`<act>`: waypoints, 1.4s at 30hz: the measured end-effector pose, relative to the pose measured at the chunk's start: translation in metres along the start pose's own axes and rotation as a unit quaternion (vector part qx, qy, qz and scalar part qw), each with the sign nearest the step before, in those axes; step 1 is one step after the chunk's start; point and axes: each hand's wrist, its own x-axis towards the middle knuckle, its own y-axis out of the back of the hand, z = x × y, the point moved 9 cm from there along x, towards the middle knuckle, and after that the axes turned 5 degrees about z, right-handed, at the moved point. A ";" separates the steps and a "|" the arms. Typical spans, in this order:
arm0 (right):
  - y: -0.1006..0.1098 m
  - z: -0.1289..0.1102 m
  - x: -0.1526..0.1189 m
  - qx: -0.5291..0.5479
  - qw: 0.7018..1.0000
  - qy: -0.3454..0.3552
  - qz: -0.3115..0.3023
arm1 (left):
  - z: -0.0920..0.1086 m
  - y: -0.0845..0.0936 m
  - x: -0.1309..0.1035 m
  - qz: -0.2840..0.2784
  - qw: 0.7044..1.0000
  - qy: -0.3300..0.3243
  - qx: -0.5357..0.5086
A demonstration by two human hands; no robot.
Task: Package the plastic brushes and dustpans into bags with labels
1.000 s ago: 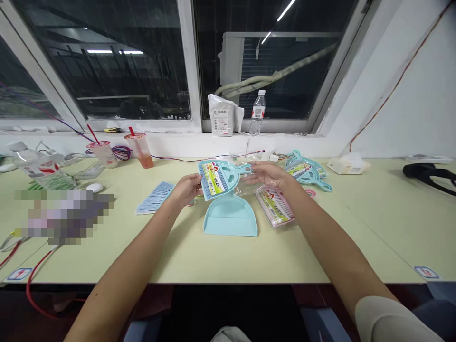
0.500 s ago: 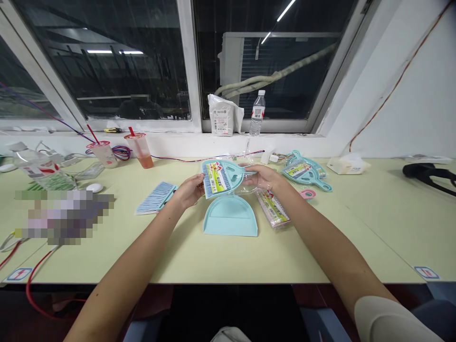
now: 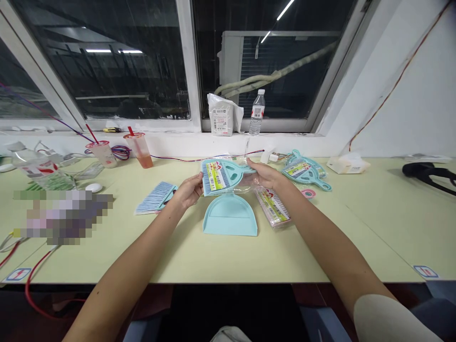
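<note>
One wrapped blue dustpan set (image 3: 223, 176) is held up at the centre of the frame between the left hand (image 3: 190, 191) and the right hand (image 3: 264, 174). The left fingers pinch its bristle edge; the right fingers close around the handle end, crumpled clear wrapper (image 3: 245, 188) beside them. Just below in the frame, a loose blue dustpan (image 3: 230, 216) lies on the tabletop (image 3: 249, 261), its top hidden behind the set. At centre left, a blue brush (image 3: 155, 197) lies partly behind the left wrist. Right of centre, a wrapped pink set (image 3: 272, 207) lies near the right forearm; another blue set (image 3: 307, 172) lies beyond it, farther right.
</note>
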 end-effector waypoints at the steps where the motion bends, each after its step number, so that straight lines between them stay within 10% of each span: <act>1: 0.000 -0.001 0.000 -0.007 1.000 0.007 -0.004 | 0.001 0.003 0.001 0.011 1.000 -0.006 -0.001; 23: 0.037 -0.023 -0.007 -0.071 0.997 0.005 0.027 | 0.027 0.033 0.003 0.114 0.985 -0.046 -0.123; 29: 0.007 -0.016 -0.010 -0.085 0.995 0.033 0.044 | 0.015 -0.006 -0.007 -0.013 0.993 -0.049 -0.110; 35: -0.034 -0.005 -0.028 -0.257 0.964 -0.017 -0.067 | 0.018 0.035 0.002 0.155 0.977 -0.133 -0.056; 42: 0.018 -0.054 -0.034 -0.212 0.961 0.087 0.158 | 0.021 0.030 0.000 0.150 0.979 -0.140 0.015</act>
